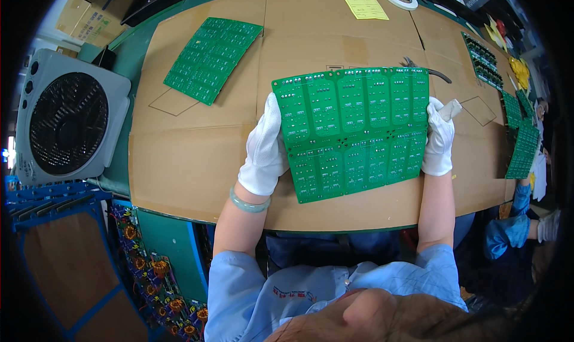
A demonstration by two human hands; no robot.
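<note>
Okay, biggest first: brown cardboard [197,168] covering the table, creased, marked with a few drawn shapes. Grey box fan [66,114] to the left, black round grille. Main item: green circuit panel [359,132], many repeated sections, held over the cardboard at center front, slightly tilted; can't tell if its lower edge touches down. Second green panel [213,61] lies flat, angled, upper left, well apart. Left hand [264,147], white glove, part-closed, gripping the panel's left edge; fingers mostly hidden behind. Right hand [439,140], also gloved, part-closed on the right edge; whitish bit sticks out beside it, can't tell what. Yellow paper slip [365,8] at the far edge, white tape roll [402,5] just beside. Dark-handled pliers [440,75] partly behind the held panel's upper right corner. Pale green bangle [248,207] on left wrist.
</note>
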